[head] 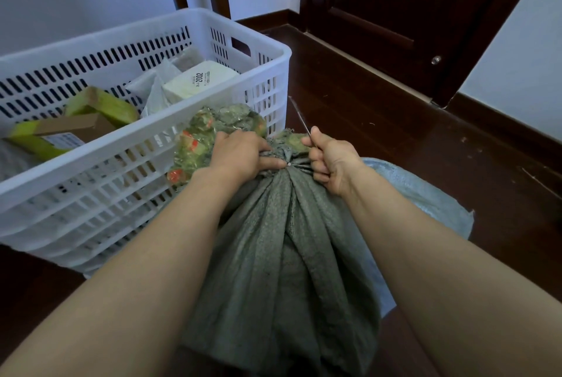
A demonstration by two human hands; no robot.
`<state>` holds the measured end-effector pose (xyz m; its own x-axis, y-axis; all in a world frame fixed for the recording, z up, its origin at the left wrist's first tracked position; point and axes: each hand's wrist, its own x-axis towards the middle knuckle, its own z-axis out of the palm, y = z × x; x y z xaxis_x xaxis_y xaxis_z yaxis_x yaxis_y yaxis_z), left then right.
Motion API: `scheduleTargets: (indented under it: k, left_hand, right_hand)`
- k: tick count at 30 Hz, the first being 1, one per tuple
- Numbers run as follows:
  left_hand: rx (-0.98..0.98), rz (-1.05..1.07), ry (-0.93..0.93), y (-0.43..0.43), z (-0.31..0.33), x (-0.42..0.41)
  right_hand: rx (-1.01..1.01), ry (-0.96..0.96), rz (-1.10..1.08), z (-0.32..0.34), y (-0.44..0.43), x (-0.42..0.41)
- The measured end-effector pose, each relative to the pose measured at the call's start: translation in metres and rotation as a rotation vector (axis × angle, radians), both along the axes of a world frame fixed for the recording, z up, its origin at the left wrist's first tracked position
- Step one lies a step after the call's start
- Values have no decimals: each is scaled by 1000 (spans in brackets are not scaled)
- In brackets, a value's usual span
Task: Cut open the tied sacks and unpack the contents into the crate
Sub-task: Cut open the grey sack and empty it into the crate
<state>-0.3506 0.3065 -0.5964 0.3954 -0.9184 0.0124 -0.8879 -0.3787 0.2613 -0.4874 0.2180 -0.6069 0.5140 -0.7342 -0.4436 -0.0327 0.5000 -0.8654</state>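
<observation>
A grey-green woven sack (282,255) stands in front of me, its neck bunched and tied at the top. My left hand (240,154) grips the gathered neck just left of the tie. My right hand (331,163) holds a thin knife (299,116) at the right side of the neck, blade pointing up and away. The sack's printed green and red mouth flares out above my left hand. A white slatted crate (258,42) stands to the left and holds white packets and green and brown boxes.
A pale blue sack (425,194) lies on the floor behind the grey one, under my right arm. Dark wooden floor (395,133) stretches to the right. A dark door (395,11) and white walls close off the back.
</observation>
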Motion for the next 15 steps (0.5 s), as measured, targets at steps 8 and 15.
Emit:
scheduleTargets:
  k: [8,15]
  left_hand:
    - [-36,33,20,1,17,3]
    - [7,14,96,9,22,0]
  right_hand:
    - [-89,95,112,18,-1,7]
    - [-322,354,292,7,9,-3]
